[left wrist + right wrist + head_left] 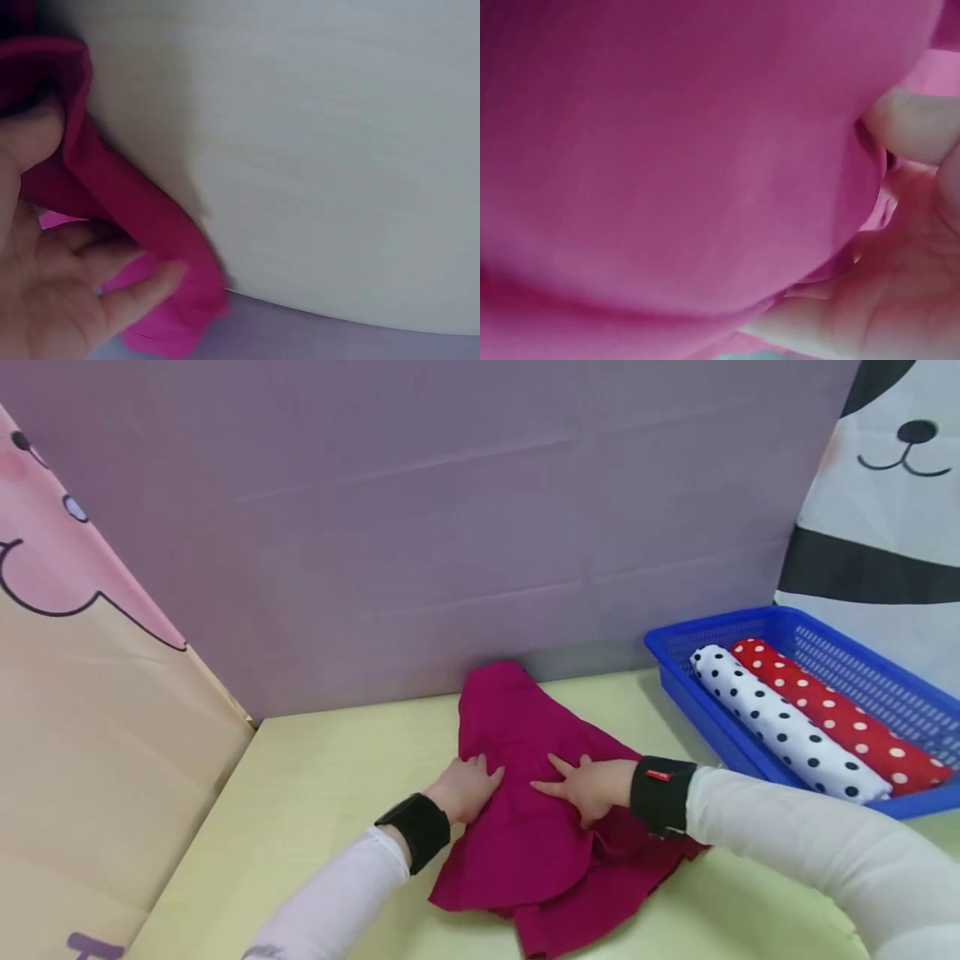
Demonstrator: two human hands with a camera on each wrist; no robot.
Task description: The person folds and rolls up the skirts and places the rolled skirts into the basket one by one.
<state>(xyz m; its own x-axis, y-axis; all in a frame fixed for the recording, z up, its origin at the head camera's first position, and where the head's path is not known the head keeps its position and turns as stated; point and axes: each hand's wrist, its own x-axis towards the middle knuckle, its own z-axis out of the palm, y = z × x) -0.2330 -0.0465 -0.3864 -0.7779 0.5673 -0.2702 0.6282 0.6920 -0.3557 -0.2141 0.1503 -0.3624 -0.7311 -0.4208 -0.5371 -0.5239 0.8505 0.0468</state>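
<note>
A magenta cloth [525, 852] lies rumpled on the table, its narrow end against the back wall and its wider end spread toward me in loose folds. My left hand [467, 789] rests on its left edge. In the left wrist view, the thumb [37, 135] sits against a raised fold while the fingers [142, 300] stretch along the fabric. On the cloth's right side, my right hand [592, 787] touches with spread fingers. Up close, the right thumb [915, 127] meets a bulging fold; its other fingertips are partly hidden by fabric.
A blue plastic basket [870, 656] stands at the right, holding a rolled white cloth with black dots [787, 727] and a rolled red cloth with white dots [840, 714]. The pale table [337, 760] meets a purple wall covering [412, 552] at the back.
</note>
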